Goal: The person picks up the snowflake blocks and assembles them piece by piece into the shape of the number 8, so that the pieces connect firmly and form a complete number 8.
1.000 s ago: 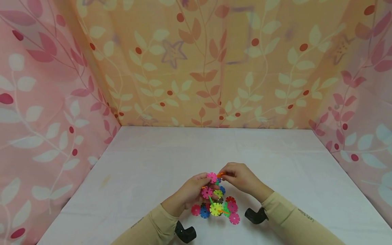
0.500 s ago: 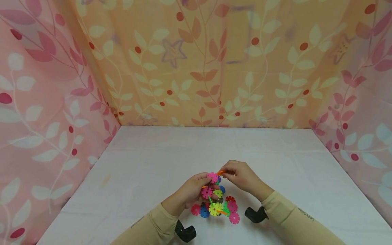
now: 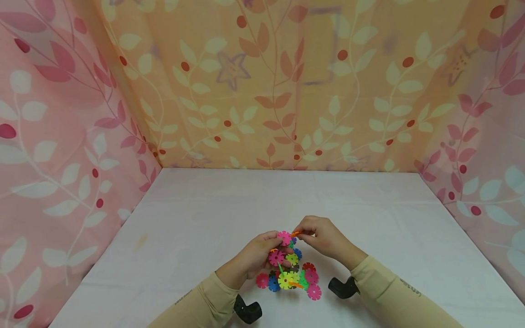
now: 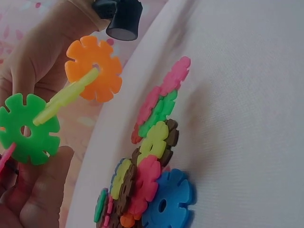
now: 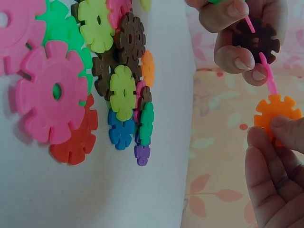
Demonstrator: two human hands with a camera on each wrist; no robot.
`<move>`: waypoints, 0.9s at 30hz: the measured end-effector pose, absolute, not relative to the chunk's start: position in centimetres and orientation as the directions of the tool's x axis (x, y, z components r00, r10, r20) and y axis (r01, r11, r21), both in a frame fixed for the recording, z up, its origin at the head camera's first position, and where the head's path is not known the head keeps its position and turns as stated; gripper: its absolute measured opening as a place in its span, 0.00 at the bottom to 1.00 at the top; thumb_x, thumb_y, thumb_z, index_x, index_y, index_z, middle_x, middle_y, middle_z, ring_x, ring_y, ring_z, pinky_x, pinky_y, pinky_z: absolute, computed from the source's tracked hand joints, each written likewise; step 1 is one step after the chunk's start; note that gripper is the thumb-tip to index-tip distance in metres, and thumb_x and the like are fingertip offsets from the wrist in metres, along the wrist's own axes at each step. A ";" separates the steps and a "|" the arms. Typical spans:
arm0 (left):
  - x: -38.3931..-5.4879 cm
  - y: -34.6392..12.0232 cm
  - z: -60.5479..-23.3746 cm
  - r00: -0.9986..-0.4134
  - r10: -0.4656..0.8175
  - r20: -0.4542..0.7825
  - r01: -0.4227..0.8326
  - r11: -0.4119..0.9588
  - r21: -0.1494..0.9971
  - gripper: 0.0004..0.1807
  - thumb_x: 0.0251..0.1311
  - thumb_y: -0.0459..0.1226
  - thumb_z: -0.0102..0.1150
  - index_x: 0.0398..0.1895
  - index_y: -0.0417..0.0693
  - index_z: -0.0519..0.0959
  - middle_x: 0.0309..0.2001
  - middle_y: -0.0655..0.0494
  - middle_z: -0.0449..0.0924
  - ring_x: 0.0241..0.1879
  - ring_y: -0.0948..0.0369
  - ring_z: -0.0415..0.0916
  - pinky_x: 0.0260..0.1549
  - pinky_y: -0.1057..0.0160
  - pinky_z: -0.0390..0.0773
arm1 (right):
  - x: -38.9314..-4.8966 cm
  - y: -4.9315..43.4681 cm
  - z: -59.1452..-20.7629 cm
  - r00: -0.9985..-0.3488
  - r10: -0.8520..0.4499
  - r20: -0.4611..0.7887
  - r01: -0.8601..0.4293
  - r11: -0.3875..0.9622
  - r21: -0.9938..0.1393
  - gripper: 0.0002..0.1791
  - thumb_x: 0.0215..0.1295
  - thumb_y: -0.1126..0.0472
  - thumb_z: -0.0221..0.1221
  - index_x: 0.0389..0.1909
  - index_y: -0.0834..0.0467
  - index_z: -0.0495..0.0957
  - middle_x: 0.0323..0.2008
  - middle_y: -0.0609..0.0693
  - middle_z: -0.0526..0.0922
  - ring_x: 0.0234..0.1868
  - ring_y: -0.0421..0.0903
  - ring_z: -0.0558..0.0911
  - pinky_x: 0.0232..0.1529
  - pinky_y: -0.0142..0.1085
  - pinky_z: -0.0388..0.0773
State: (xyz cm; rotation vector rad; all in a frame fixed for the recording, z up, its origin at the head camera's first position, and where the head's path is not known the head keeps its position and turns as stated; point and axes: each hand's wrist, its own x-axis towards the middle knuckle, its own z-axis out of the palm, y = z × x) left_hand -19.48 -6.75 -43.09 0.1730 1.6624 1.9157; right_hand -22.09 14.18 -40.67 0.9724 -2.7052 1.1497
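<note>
My left hand (image 3: 260,250) holds a short chain of notched, flower-shaped plastic linking discs. My right hand (image 3: 324,234) pinches an orange disc (image 5: 266,116) between thumb and fingers. In the right wrist view a pink disc (image 5: 269,76), seen edge-on, spans from that orange disc to a brown disc (image 5: 244,43) in the left fingers. In the left wrist view a green disc (image 4: 42,134) sits at the left fingers. A yellow disc (image 4: 66,97) slots between it and another orange disc (image 4: 105,78). The left palm hides part of the chain.
Below the hands, a loose pile of discs lies on the white table (image 3: 197,214): pink (image 5: 38,107), red (image 5: 78,145), blue (image 4: 166,190), yellow, green and brown ones. Black cameras (image 3: 342,288) hang at both wrists. Floral cloth walls (image 3: 262,91) enclose the table's back and sides.
My right hand rises slightly, then dips a little, and the orange disc's tilt shifts with it. Below my left hand, the yellow patch spreads leftward. The left hand stays nearly still.
</note>
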 end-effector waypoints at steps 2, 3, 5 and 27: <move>-19.5 -6.8 -43.1 -0.818 0.507 -0.274 -0.341 -0.043 0.939 0.23 0.67 0.46 0.44 0.54 0.37 0.68 0.43 0.42 0.79 0.32 0.55 0.82 0.39 0.47 0.77 | -22.1 14.1 -40.7 -0.805 -0.528 0.271 -0.560 0.528 -0.638 0.07 0.57 0.65 0.61 0.32 0.49 0.81 0.30 0.38 0.78 0.31 0.35 0.76 0.34 0.29 0.77; -19.5 -6.8 -43.0 -0.817 0.506 -0.275 -0.343 -0.044 0.938 0.22 0.67 0.46 0.44 0.54 0.38 0.68 0.43 0.43 0.79 0.33 0.55 0.82 0.39 0.47 0.77 | -22.1 14.1 -40.7 -0.806 -0.526 0.272 -0.560 0.528 -0.638 0.07 0.57 0.65 0.61 0.32 0.49 0.81 0.30 0.38 0.78 0.31 0.35 0.76 0.34 0.29 0.77; -19.4 -6.8 -42.9 -0.820 0.502 -0.275 -0.342 -0.044 0.939 0.22 0.67 0.46 0.43 0.54 0.38 0.68 0.42 0.43 0.79 0.33 0.55 0.82 0.39 0.47 0.77 | -22.0 14.1 -40.7 -0.802 -0.529 0.279 -0.566 0.521 -0.639 0.07 0.57 0.65 0.61 0.32 0.49 0.81 0.30 0.39 0.78 0.30 0.35 0.76 0.33 0.29 0.77; -19.3 -6.8 -42.5 -0.837 0.481 -0.259 -0.302 -0.011 0.953 0.21 0.68 0.46 0.42 0.52 0.38 0.70 0.46 0.40 0.78 0.36 0.50 0.81 0.35 0.49 0.79 | -22.2 14.5 -41.1 -0.725 -0.555 0.407 -0.666 0.419 -0.617 0.06 0.58 0.62 0.61 0.33 0.48 0.83 0.31 0.43 0.82 0.30 0.35 0.76 0.30 0.29 0.77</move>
